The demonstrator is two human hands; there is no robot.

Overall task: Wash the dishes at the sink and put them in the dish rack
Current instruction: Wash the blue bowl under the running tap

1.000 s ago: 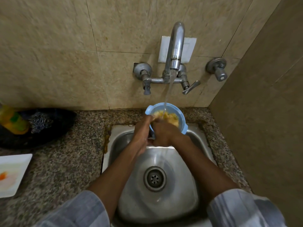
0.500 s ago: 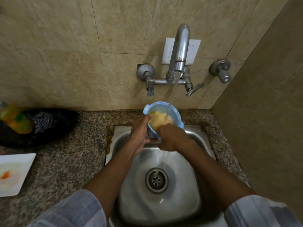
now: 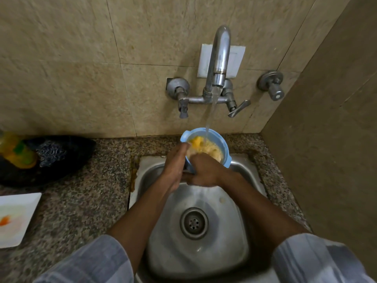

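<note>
A light blue plastic bowl point(image 3: 224, 147) is held over the back of the steel sink point(image 3: 240, 231), under the stream from the tap point(image 3: 221, 56). Yellowish soapy water fills it. My left hand point(image 3: 173, 170) grips the bowl's left side, thumb on the rim. My right hand point(image 3: 204, 170) reaches into the bowl from the front, fingers curled inside; a yellow sponge point(image 3: 195, 142) shows at the bowl's left, and I cannot see whether those fingers hold it.
A granite counter point(image 3: 81, 201) surrounds the sink. At its left stand a black pan point(image 3: 67, 158) with a scrubber and a yellow bottle point(image 3: 16, 152), and a white square plate point(image 3: 14, 217) with orange residue. A wall closes the right side.
The bowl stays under the running water. My right hand has shifted inside it, and the bowl has tilted slightly. The view has drifted a little.
</note>
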